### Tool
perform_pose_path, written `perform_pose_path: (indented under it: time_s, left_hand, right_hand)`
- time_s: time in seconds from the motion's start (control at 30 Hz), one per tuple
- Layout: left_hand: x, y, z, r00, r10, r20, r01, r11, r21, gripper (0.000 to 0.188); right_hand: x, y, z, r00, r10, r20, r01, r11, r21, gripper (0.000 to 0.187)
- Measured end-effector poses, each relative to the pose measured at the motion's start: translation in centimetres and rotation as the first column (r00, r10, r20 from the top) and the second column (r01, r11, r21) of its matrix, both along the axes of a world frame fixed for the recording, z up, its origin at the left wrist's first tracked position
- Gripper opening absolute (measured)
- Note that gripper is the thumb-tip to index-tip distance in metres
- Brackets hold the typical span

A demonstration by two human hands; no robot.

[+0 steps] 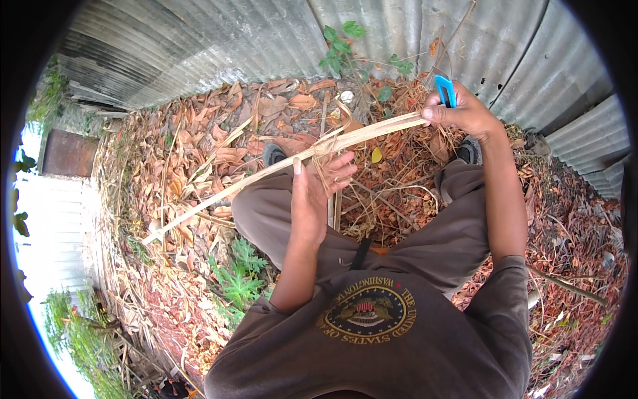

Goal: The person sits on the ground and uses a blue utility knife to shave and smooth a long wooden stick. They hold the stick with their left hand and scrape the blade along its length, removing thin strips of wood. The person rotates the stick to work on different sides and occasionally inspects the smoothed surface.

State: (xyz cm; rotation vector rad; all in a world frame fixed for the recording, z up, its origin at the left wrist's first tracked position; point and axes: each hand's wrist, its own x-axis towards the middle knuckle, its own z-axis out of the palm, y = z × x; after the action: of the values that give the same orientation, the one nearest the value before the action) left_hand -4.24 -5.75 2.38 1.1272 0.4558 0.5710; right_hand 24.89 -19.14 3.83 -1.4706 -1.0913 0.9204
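A long, pale split strip (239, 187), looking like bamboo or cane, slants across in front of me, with loose frayed fibres near its middle. My left hand (316, 193) is at that frayed part, thumb against the strip, the other fingers partly stretched out and a ring on one. Part of this grip is hidden behind the strip. At the strip's upper right end, my right hand (465, 113) is closed, thumb pressed on the strip. From the same hand sticks out a blue-handled utility knife (444, 90); its blade cannot be made out.
Dry leaves (219, 156) and plant scraps cover the ground around my legs (458, 219). Corrugated metal sheets (252, 46) stand close ahead and to the right. A green plant (240, 276) grows by my left knee; a leafy stem (339, 50) rises against the metal.
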Motion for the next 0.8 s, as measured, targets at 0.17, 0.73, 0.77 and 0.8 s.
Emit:
perform_pose_path:
  time_s: [0.17,0.73,0.77,0.8]
  left_hand:
    - [-4.7,-0.3,3.4,0.886,0.018,-0.462,0.342,0.647,0.681,0.044]
    - [0.2,3.1,-1.0,0.886,-0.358,-0.293,0.259,0.909,-0.327,0.035]
    - [0.5,3.5,-0.7,0.896,-0.396,-0.202,0.290,0.865,-0.409,0.036]
    - [0.8,3.9,-0.5,0.898,-0.427,-0.103,0.330,0.810,-0.485,0.037]
  right_hand:
    - [1.5,-1.7,-0.8,0.999,-0.043,0.001,0.043,0.999,-0.001,0.027]
    - [1.4,1.7,-2.8,0.695,-0.575,0.432,0.553,0.811,0.191,0.060]
    - [0.0,1.9,-2.9,0.704,-0.537,0.465,0.509,0.838,0.197,0.063]
    - [-1.5,2.2,-3.0,0.707,-0.499,0.501,0.466,0.862,0.200,0.067]
